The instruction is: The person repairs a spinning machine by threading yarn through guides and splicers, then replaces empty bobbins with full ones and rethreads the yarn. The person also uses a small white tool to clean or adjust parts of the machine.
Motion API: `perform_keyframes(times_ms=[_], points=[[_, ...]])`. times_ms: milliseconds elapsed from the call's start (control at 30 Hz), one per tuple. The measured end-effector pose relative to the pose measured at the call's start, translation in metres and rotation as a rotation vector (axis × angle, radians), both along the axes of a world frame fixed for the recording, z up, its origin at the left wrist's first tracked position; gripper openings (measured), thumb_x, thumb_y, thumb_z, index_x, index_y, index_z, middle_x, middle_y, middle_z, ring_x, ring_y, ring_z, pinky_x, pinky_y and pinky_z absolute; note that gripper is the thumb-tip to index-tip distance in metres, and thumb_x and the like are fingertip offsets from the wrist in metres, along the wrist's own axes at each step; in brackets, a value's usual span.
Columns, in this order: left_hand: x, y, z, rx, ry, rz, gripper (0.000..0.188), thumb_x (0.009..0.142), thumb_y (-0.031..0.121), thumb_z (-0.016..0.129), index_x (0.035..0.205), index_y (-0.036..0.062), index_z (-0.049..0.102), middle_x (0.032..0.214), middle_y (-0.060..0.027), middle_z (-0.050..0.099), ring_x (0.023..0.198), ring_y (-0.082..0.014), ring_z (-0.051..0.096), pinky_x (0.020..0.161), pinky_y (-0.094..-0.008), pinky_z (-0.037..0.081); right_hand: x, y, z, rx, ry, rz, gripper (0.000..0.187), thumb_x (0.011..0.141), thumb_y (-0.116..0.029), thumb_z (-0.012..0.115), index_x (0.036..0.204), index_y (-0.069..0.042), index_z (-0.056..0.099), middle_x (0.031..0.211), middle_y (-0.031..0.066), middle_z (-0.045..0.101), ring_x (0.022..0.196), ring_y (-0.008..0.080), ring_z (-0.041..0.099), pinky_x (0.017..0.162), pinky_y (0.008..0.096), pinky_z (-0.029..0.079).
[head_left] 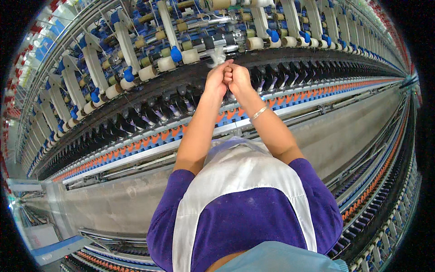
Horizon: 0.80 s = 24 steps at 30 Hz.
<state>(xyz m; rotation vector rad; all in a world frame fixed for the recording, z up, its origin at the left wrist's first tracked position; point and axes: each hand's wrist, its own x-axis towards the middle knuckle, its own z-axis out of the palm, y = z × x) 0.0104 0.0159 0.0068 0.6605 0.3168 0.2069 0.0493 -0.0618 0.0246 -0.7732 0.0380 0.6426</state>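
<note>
Both my arms reach forward to the drafting rollers of a long spinning frame, hands close together. My left hand (216,80) is closed, its fingertips pressed together beside the other hand. My right hand (239,78) is closed too, fingers curled, with a bracelet (258,113) on that wrist. What either hand pinches is hidden or too small to make out. Just beyond the fingertips, a tuft of white fibre (217,56) sits under the rollers; I cannot tell if the fingers touch it. Beside it is a pale roller (190,56) with a blue knob (176,54).
Below my hands runs a row of black spindle parts (174,110), then an orange-and-blue strip (140,147) and a metal rail (136,156). A grey aisle floor (122,199) lies behind. Another similar machine (369,213) stands across the aisle at the right.
</note>
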Motion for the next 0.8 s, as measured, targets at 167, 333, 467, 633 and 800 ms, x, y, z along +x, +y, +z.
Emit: perform_keyframes(times_ms=[167,333,467,633,800], points=[[0.023,0.016,0.000,-0.001,-0.005,0.203,0.020,0.086,0.010,0.059,0.101,-0.0018,0.064,0.075,-0.0017,0.061,0.057,-0.0082,0.053,0.045,-0.0201,0.039,0.010,0.031,0.000,-0.070,-0.053,0.025,0.015,0.087,-0.005,0.048,0.073,-0.006,0.052,0.061,-0.0002,0.047,0.044,0.0102,0.036,0.039,0.0244,0.029],[-0.022,-0.003,-0.014,0.088,-0.044,0.191,0.020,0.087,0.016,0.060,0.099,-0.0010,0.062,0.077,-0.0009,0.059,0.065,-0.0110,0.055,0.052,-0.0226,0.042,0.012,-0.033,-0.004,-0.272,-0.250,0.486,0.012,0.086,-0.009,0.053,0.074,-0.007,0.056,0.054,-0.0014,0.045,0.040,0.0058,0.034,0.036,0.0225,0.022],[0.004,0.028,0.000,-0.222,-0.090,-0.051,0.039,0.091,0.048,0.053,0.095,0.0091,0.055,0.066,-0.0007,0.053,0.048,-0.0084,0.044,0.037,-0.0199,0.027,-0.007,-0.057,0.002,-0.267,-0.464,0.197,0.013,0.090,-0.014,0.053,0.083,-0.004,0.058,0.056,-0.0009,0.048,0.041,0.0067,0.039,0.037,0.0211,0.027],[0.054,0.019,-0.001,0.065,0.243,0.334,0.027,0.092,0.033,0.058,0.082,0.0090,0.053,0.065,-0.0029,0.054,0.045,-0.0112,0.045,0.035,-0.0231,0.025,-0.020,-0.058,0.000,-0.222,-0.444,0.053,0.018,0.095,-0.016,0.048,0.090,-0.002,0.058,0.058,-0.0005,0.050,0.043,0.0065,0.041,0.038,0.0201,0.030],[-0.021,-0.017,-0.020,1.475,0.439,0.402,0.028,0.087,0.023,0.054,0.079,-0.0029,0.061,0.073,-0.0203,0.061,0.066,-0.0413,0.057,0.065,-0.0457,0.044,0.011,-0.072,-0.012,-0.210,-0.330,0.067,0.017,0.094,-0.014,0.050,0.090,0.000,0.057,0.060,-0.0005,0.049,0.046,0.0064,0.040,0.040,0.0205,0.028]])
